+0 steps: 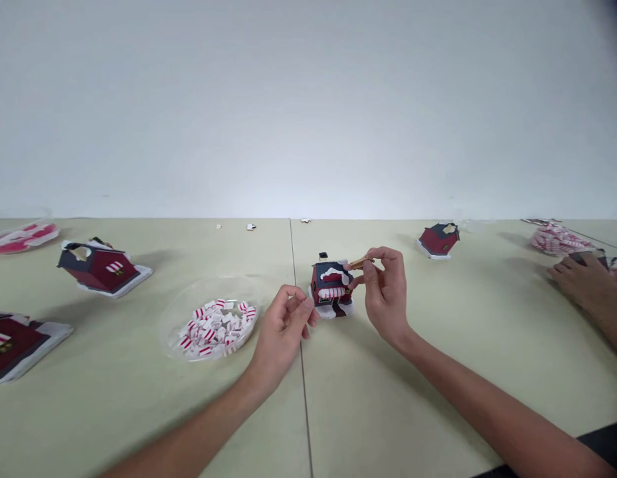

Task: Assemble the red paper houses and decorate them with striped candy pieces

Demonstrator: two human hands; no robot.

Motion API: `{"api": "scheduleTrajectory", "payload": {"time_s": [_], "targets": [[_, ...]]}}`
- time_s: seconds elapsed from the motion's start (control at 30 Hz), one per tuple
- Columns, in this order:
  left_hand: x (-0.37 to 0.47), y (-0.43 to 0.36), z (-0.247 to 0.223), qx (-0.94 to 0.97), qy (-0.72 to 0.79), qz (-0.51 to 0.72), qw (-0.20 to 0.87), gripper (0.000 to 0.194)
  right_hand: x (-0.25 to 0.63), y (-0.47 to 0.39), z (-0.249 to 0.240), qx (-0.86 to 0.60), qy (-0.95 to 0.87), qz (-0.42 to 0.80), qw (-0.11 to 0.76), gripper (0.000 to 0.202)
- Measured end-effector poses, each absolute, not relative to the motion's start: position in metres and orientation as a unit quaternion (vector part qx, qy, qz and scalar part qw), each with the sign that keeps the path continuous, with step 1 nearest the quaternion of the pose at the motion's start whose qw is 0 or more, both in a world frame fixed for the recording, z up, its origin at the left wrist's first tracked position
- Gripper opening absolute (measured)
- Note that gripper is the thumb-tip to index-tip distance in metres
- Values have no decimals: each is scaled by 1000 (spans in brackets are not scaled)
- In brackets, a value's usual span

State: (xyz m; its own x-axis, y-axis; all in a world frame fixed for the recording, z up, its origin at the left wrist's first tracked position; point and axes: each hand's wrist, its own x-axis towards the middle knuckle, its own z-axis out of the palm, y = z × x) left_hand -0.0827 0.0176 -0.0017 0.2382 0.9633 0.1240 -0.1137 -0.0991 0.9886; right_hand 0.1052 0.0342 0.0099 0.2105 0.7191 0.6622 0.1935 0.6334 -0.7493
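A miniature dark red house (316, 285) with a dark roof stands upright on its white, snow-like base in front of me. A red-and-white striped awning (331, 293) is on its front, with white trim above. My left hand (284, 322) has its fingers curled at the left edge of the base, steadying the house. Between thumb and fingers, my right hand (388, 295) pinches a small tan, wooden-looking stick (358, 263). The stick's tip is at the right side of the roof; whether it touches I cannot tell.
Left of my hands sits a clear dish (171, 332) of striped pieces. More little houses stand at left (101, 269), near left (19, 348) and right (439, 240). Another person's hand (584, 282) works at far right. A small black piece (323, 255) lies behind my house.
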Motion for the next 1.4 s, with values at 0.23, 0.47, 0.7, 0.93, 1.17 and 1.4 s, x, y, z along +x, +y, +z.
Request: {"api": "scheduleTrajectory", "payload": {"time_s": [0.23, 0.47, 0.7, 0.93, 1.17, 1.4], "targets": [[-83, 18, -1, 567, 387, 487, 541, 23, 113, 42, -1, -390, -647, 182, 629, 20], [-85, 20, 4, 573, 385, 496, 527, 23, 119, 50, 1, -374, -723, 45, 579, 15], [-85, 23, 0, 570, 388, 492, 530, 23, 128, 60, -7, -359, -763, -15, 537, 22], [-84, 23, -6, 568, 385, 487, 540, 23, 134, 63, -12, -342, -800, 10, 493, 34], [-84, 23, -4, 556, 390, 489, 547, 24, 130, 60, -11, -357, -822, 3, 445, 42], [-83, 25, -5, 546, 386, 491, 558, 24, 129, 60, -10, -401, -833, 8, 383, 57]]}}
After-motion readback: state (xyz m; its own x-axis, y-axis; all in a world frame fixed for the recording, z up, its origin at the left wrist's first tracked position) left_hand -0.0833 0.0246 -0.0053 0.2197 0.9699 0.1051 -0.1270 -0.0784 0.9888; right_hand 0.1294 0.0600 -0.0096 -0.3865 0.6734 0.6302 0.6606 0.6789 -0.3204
